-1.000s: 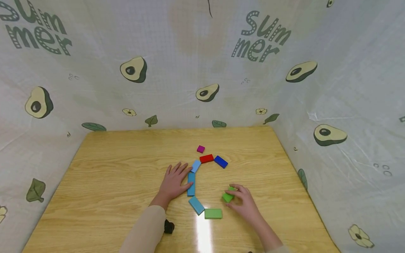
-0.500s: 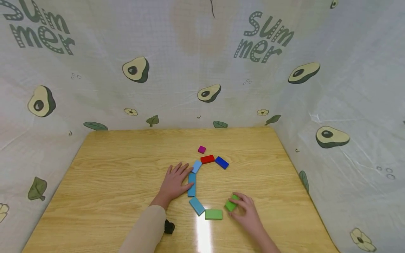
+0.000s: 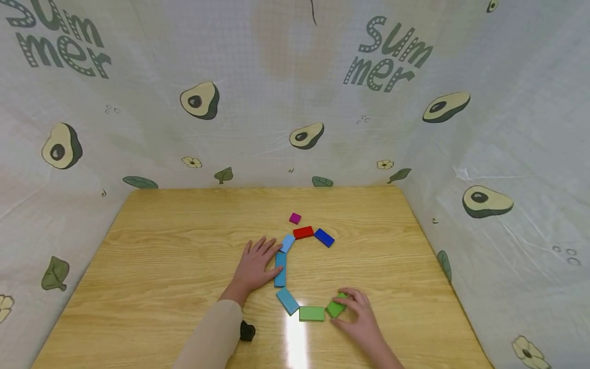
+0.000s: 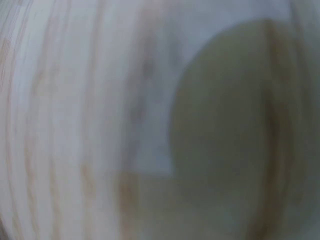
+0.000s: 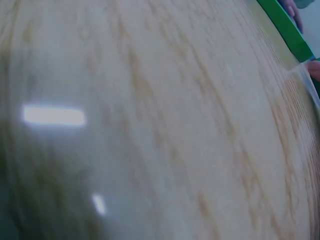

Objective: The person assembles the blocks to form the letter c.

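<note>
In the head view my right hand (image 3: 357,318) pinches a bright green block (image 3: 336,306) between thumb and fingers, low over or on the table. That block's near corner lies close beside a lighter green block (image 3: 312,313). My left hand (image 3: 253,266) rests spread on the table, its thumb on a long blue block (image 3: 280,277) and a fingertip at a light blue block (image 3: 288,243). Another blue block (image 3: 288,301) links the long one to the lighter green block. A green block edge (image 5: 287,30) and fingertips show in the right wrist view. The left wrist view is blurred.
A red block (image 3: 303,232) and a dark blue block (image 3: 324,238) continue the curve at the far end. Beyond them sits a small magenta block (image 3: 295,218). A black object (image 3: 247,331) shows by the left sleeve. A printed curtain (image 3: 258,138) borders the wooden table (image 3: 184,225).
My right hand has moved toward the near side with the bright green block, bringing it beside the lighter green block. My left hand has stayed in place.
</note>
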Motion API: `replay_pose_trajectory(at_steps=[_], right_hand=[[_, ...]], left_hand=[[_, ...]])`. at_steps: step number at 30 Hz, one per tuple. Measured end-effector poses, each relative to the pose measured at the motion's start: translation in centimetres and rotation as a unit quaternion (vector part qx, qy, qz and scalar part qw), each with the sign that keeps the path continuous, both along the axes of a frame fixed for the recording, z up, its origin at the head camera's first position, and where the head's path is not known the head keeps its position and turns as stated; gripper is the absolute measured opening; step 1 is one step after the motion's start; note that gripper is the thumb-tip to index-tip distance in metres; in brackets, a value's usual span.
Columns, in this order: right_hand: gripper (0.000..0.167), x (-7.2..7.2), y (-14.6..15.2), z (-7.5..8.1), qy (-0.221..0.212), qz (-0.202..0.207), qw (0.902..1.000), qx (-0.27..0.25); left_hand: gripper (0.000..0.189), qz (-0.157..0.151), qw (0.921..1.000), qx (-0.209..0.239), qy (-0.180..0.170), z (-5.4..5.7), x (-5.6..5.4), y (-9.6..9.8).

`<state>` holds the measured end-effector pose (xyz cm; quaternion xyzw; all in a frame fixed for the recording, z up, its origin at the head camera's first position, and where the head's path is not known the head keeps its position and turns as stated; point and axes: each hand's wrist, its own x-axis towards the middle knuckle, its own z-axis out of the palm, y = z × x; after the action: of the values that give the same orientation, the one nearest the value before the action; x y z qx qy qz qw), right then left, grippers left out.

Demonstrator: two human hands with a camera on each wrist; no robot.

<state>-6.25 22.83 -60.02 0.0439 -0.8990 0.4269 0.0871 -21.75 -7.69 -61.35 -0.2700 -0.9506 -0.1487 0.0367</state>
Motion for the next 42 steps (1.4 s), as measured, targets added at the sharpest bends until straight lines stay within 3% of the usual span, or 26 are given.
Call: replay_pose_trajectory(at_steps=[27,42], right_hand=[[0.049,-0.01,-0.44,-0.17,0.029,0.007,0.9994,0.019],[0.051,-0.03,-0.48,-0.18,0.064,0.013,0.9971,0.039]], left_hand=[[0.068,0.007,0.9997,-0.018,-0.015,0.43,0.05,0.11],[0.067,-0.002,1.0,0.001,0.0,0.43,0.18,0.12]])
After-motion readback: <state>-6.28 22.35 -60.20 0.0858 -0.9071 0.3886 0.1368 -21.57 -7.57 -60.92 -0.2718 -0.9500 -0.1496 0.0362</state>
